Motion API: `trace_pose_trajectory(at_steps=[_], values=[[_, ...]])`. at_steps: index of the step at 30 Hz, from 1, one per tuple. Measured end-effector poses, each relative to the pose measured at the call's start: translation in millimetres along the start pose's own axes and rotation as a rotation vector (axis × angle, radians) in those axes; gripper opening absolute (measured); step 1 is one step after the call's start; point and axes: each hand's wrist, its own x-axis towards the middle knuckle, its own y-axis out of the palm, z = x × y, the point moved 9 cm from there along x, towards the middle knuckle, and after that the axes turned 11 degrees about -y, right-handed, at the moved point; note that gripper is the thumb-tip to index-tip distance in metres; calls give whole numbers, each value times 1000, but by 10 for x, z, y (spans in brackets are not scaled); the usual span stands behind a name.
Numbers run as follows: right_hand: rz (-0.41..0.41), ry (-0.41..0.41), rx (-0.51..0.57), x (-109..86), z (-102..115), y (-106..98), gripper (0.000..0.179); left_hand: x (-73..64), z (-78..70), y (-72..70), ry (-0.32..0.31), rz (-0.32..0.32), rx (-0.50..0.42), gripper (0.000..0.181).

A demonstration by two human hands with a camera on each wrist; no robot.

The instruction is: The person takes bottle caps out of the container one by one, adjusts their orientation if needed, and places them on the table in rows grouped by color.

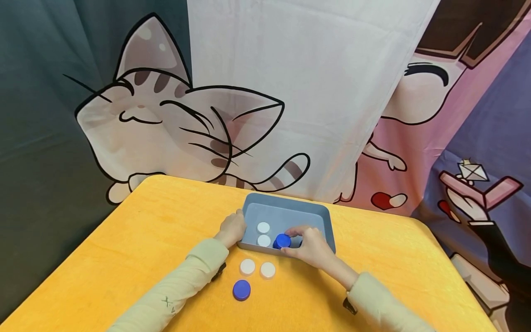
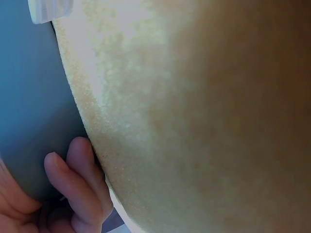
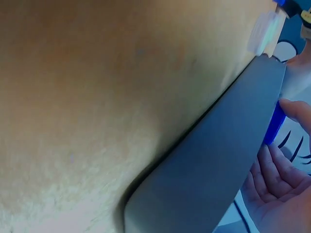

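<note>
A grey-blue rectangular tray lies near the far edge of the table. My left hand grips its left side, and the left wrist view shows curled fingers against the tray wall. Over the tray's near wall, my right hand pinches a round blue cap between thumb and fingers. In the right wrist view the blue cap shows above the wall's edge, beside the thumb. Left of it, two white caps lie flat inside the tray.
In front of the tray, two white caps and one blue cap lie on the yellow tablecloth. A printed curtain hangs directly behind the table. Both forearms reach in from the near side.
</note>
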Motion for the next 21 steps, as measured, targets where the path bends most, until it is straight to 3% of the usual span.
trace_pose_trajectory(at_steps=[11, 21], values=[[32, -31, 0, -66, 210, 101, 36, 6, 7, 7, -10, 12, -6, 27], [50, -83, -38, -125, 359, 140, 37, -38, -25, -40, 32, -36, 16, 22]])
